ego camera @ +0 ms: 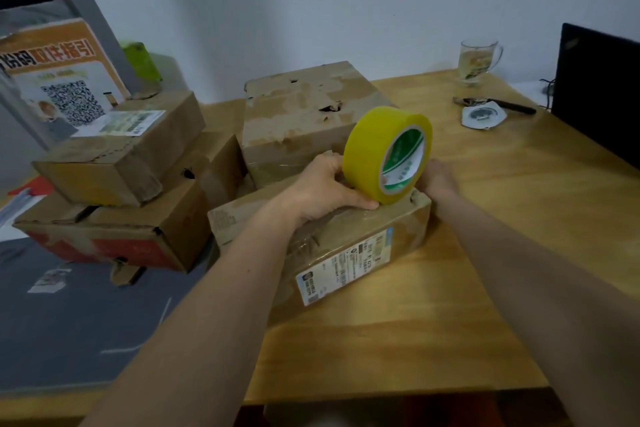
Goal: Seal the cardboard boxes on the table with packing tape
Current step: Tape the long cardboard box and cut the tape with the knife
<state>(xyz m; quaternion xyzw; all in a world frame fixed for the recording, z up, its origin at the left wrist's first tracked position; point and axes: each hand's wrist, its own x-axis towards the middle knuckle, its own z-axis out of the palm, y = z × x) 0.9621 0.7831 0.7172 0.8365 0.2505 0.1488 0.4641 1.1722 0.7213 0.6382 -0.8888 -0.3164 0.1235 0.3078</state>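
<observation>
one box being taped | left hand gripping yellow tape roll | right hand grip hidden, cannot tell | other boxes waiting

A glossy yellow plastic tape roll with a white-and-green paper core label stands on a worn, matt brown cardboard box, its top dulled by wrinkled clear film and its side carrying a smooth white paper shipping label. Behind it, a larger cardboard box shows a scuffed, torn and peeling surface. The table is light wood with a smooth, faintly satin finish and visible grain. Farther back, a clear glass mug catches the light beside a matt black laptop lid
</observation>
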